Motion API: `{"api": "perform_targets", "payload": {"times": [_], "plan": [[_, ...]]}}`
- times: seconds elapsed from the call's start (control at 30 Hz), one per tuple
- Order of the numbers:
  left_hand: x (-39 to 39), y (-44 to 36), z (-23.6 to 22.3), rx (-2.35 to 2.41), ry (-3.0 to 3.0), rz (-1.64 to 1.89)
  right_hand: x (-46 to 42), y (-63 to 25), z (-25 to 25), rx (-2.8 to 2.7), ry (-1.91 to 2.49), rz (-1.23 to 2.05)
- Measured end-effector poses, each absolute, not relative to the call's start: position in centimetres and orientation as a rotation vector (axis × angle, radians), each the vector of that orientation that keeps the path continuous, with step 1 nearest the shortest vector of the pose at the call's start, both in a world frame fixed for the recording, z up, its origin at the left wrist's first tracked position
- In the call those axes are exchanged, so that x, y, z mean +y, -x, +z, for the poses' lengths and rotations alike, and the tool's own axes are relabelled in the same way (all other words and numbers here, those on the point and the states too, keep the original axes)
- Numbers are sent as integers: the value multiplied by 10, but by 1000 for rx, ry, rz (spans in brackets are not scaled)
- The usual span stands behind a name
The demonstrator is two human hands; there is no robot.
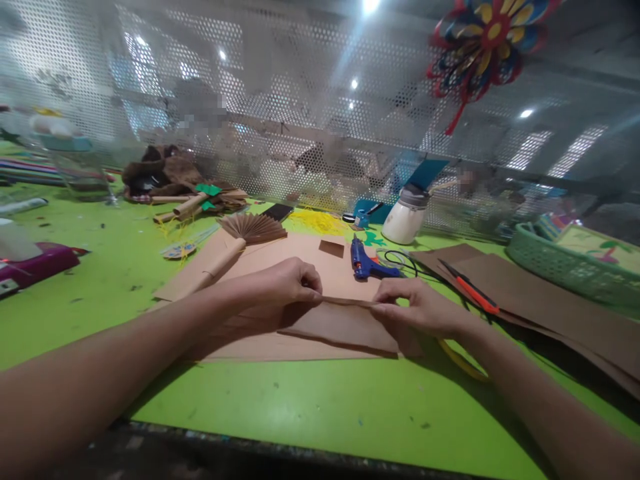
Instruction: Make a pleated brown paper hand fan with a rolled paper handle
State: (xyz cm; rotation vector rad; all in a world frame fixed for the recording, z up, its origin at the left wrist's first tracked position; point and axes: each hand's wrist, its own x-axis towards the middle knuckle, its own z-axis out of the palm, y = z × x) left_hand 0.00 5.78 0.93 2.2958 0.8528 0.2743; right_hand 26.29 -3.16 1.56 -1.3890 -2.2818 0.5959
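Note:
A sheet of brown paper (345,325) stands between my two hands, its upper edge showing a narrow folded strip. My left hand (295,281) is closed, pinching the left end of that strip. At the right end, my right hand (417,303) pinches it between thumb and fingers. Under the sheet lies a larger piece of light brown paper (235,343). Just beyond my hands rest a blue glue gun (367,261) and a small brown paper piece (331,248). A pleated paper fan (255,227) and a rolled paper tube (225,260) lie to the left.
On the right are brown sheets (555,287), an orange-handled cutting tool (475,293) and a green basket (575,270). A white jar (405,217) stands behind the glue gun. A purple object (40,263) sits at left. The green table's (300,407) front edge is near me.

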Motion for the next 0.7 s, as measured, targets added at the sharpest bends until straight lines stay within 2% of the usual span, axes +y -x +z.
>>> {"api": "perform_targets", "payload": {"times": [0.23,0.4,0.57,0.63,0.7], "plan": [[52,-3,20,829,-2418,277,-31,-255,9,-2199,1299,415],[35,0,40,651,-2927,823,-41,-259,19,-2048,1154,22],[16,8,61,481,-3271,1324,-58,-252,41,-1971,1037,-514],[14,8,63,454,-3370,1238,-57,-250,40,-2054,1033,-580],[16,4,58,431,-3463,924,-52,-249,31,-2238,1064,-464]]}}
